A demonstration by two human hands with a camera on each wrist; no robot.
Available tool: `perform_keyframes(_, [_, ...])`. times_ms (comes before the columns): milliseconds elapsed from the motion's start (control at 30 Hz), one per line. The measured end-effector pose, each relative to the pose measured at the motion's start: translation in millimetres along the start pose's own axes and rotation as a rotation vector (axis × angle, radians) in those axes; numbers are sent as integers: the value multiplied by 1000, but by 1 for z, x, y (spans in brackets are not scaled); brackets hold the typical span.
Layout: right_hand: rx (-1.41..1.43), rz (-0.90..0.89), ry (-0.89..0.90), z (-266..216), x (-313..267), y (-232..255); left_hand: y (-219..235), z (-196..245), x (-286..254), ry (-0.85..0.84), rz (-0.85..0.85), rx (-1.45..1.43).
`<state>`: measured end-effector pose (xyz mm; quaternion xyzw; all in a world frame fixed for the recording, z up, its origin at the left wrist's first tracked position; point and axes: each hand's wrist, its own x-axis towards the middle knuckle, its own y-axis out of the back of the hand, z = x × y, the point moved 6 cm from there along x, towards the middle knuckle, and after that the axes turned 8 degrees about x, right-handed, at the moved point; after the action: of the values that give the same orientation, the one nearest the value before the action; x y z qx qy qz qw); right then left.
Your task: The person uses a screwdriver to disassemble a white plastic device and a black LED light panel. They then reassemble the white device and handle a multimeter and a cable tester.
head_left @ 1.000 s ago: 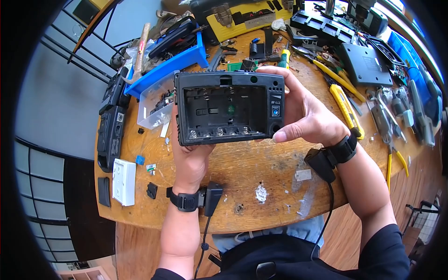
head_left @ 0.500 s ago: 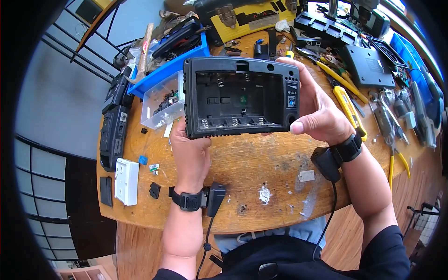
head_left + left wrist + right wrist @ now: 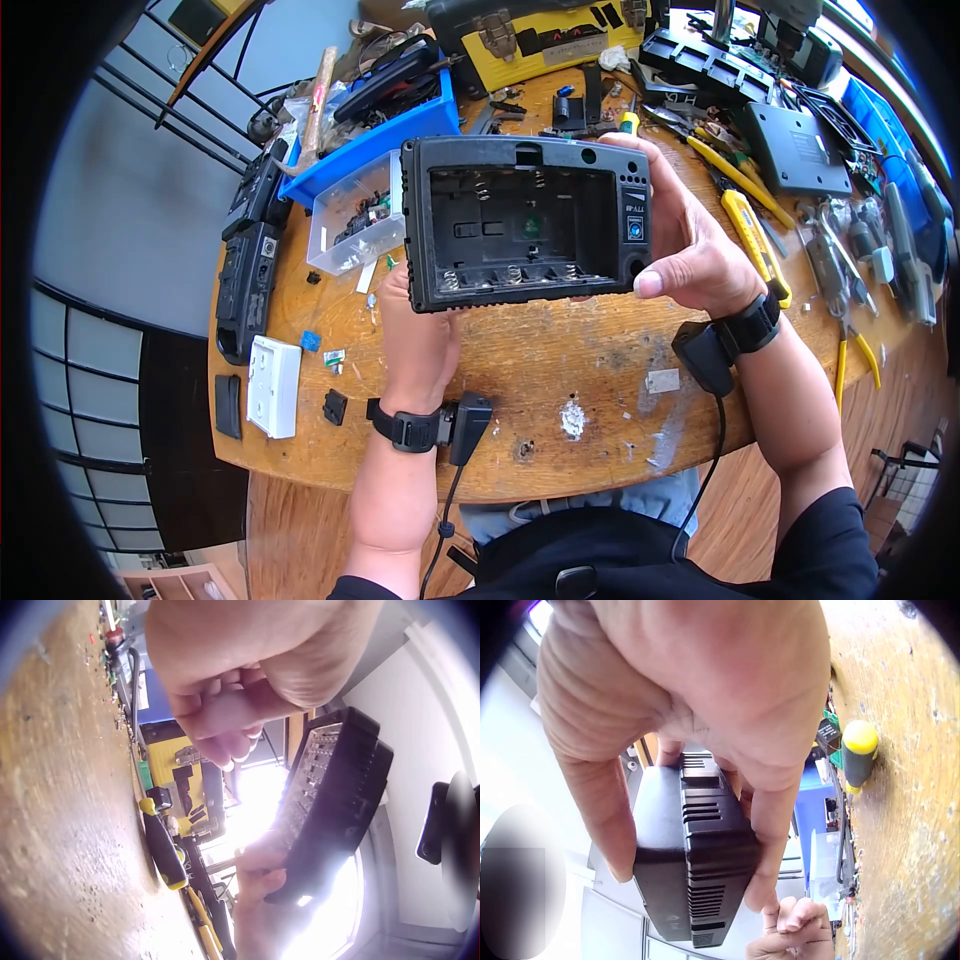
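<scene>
A black plastic device casing [image 3: 505, 245] is held up over the table, its open hollow facing the head camera. Coil springs show along the hollow's edges, and a small label with a blue square sits on its right side. My right hand [image 3: 695, 245] grips the casing's right end, thumb on the front and fingers behind. In the right wrist view the casing [image 3: 705, 862] sits between thumb and fingers. My left hand [image 3: 415, 340] is below the casing's lower left corner, partly hidden by it. The left wrist view shows the left hand [image 3: 255, 682] with curled fingers, nothing visible in them.
A clear plastic bin [image 3: 350, 235] of small parts stands beside a blue crate [image 3: 370, 150] at left. A white plastic housing [image 3: 273, 388] lies at front left. A yellow toolbox [image 3: 550, 45] is at the back; a yellow utility knife [image 3: 755, 245] and pliers [image 3: 850, 340] are at right.
The casing has shifted to the right in my right hand's grip. My left hand has come lower relative to the casing's left side, showing more of itself. The head view has shifted slightly.
</scene>
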<state>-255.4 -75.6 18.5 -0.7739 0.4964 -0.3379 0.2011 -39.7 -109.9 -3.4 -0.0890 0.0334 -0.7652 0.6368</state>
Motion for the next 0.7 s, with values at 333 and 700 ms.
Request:
perform_keyframes(333, [37,-39,-33,2,-3,-7,20,-28,-3,-49,-142,-172])
perform_keyframes(700, [34,-51,-67,4,-3,-7,20,-30,-5,19,-195,-217])
